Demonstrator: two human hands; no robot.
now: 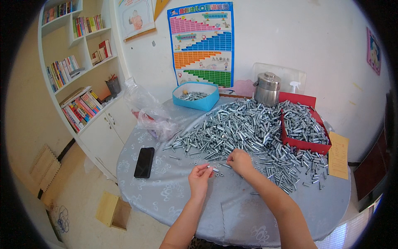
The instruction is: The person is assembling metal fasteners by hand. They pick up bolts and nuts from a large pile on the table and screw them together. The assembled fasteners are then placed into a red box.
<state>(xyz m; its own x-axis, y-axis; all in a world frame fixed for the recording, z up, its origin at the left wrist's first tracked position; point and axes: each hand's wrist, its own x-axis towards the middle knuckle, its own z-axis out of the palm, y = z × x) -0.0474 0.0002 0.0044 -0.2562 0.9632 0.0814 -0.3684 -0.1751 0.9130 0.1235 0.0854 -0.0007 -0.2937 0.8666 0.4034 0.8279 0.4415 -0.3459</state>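
Note:
My left hand (200, 181) is closed in a pinch over the near edge of the pile, with a short silvery bolt (214, 169) sticking out between thumb and fingertips. To its right, my right hand (240, 162) reaches to the front of the heaped metal bolts (237, 126), its fingers curled together. Whatever those fingers hold, if anything, is hidden. Several small nuts (218, 174) and loose bolts lie on the grey patterned tablecloth (174, 203) around both hands.
A red box (307, 146) full of bolts stands at the right, a blue box (195, 103) with metal parts at the back. Behind the pile rises a steel canister (267, 90). A black phone (144, 162), crumpled clear plastic bag (154, 120) and brown envelope (338, 155) lie about.

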